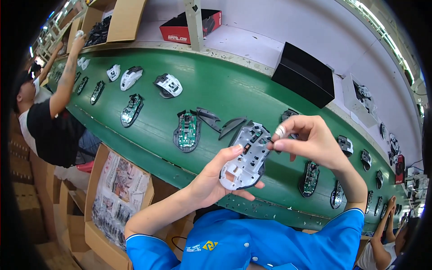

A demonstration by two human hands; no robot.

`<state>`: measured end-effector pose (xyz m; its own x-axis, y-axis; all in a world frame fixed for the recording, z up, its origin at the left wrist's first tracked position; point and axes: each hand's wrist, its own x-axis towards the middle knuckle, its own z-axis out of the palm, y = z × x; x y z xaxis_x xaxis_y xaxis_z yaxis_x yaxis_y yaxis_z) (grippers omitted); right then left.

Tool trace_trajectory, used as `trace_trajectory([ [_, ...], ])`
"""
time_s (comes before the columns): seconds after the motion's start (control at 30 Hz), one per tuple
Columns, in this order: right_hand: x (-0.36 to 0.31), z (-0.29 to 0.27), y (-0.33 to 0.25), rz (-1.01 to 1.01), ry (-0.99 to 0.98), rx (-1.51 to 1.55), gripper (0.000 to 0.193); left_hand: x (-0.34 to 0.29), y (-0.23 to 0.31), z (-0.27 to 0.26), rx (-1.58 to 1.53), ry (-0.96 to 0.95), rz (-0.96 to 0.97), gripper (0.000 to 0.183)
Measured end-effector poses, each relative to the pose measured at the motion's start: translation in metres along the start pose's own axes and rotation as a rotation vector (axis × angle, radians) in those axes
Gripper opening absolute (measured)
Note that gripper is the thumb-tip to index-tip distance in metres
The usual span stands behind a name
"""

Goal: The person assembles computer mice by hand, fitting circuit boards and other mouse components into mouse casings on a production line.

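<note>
our left hand (215, 177) is curled under a white mouse shell (246, 156), thumb across its inner face and fingers closed beneath its lower edge, so the shell sits tilted above the near edge of the green conveyor belt (225, 85). our right hand (310, 139) is pinched shut at the shell's upper right corner, thumb and forefinger pressed on a small part too tiny to make out, the other fingers folded.

we count one shell in hand. just behind it on the belt lie one open mouse base with a green circuit board (187, 130) and two dark curved side pieces (220, 122) beside it. to our right we see two more board-bearing bases (309, 178) near the belt's front edge, with a string of further units trailing off, too small to count. farther left lie one more green board (131, 110), two white-and-black mouse bodies (148, 81), and a row of smaller pieces receding.

below our left arm stands one open cardboard box (118, 198) of bagged parts, close against the belt's near rim. beyond the belt's far edge sit one black box (304, 74) and one red box (191, 24) on the white shelf. bare green shows between the units, widest in the middle of the belt beyond our hands. another person's arm (67, 76) reaches over the belt at far left.
</note>
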<state>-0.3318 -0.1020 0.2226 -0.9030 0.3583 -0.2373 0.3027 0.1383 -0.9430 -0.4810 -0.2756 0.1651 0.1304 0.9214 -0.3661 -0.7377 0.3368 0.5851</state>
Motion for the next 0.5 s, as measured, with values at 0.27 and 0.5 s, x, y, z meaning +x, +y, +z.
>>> trace_trajectory([
  [0.27,-0.010,0.025,0.004,-0.490,-0.058,-0.368,0.019,-0.006,-0.006,-0.004,0.159,-0.052,-0.064,0.048],
  [0.5,-0.003,0.026,0.006,-0.685,-0.138,-0.443,0.016,-0.007,-0.001,-0.004,0.271,-0.059,-0.021,0.049],
])
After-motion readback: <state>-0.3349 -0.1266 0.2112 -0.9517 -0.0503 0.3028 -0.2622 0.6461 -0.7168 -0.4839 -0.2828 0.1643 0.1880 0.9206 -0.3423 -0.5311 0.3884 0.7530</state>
